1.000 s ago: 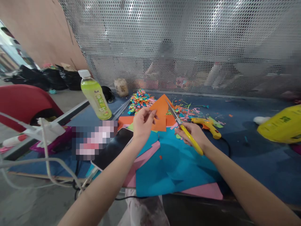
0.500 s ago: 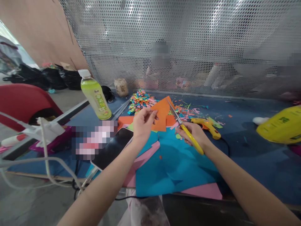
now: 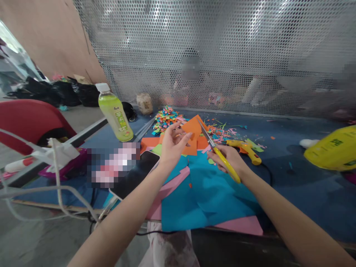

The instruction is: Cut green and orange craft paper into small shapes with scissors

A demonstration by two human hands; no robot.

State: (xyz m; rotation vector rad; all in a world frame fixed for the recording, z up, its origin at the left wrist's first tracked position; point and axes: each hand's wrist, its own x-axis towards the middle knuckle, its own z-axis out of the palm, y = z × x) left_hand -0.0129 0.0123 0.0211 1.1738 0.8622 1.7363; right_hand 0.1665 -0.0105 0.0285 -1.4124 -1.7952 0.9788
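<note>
My left hand [image 3: 175, 142] is at the left side of an orange sheet of paper [image 3: 193, 128], its thumb and fingers spread apart in front of the sheet. Whether a fingertip still touches the paper is hard to see. In my right hand [image 3: 229, 157] is a pair of scissors [image 3: 226, 163] with yellow handles. Its metal blades point up and away, lying along the right edge of the orange sheet near its top corner. Below both hands are large blue paper sheets [image 3: 222, 189] and a pink sheet [image 3: 241, 225].
A mound of colourful paper pieces [image 3: 166, 118] stands behind my left hand, with scraps [image 3: 219, 131] beside it. A yellow glue gun [image 3: 247, 150] lies right. A phone [image 3: 136, 172], a drink bottle [image 3: 116, 115] and cables [image 3: 57, 178] are left; a yellow container [image 3: 332, 148] is far right.
My left hand has loosened its pinch on the orange paper, and its thumb and fingers have spread. The scissors and the sheet stay almost in place.
</note>
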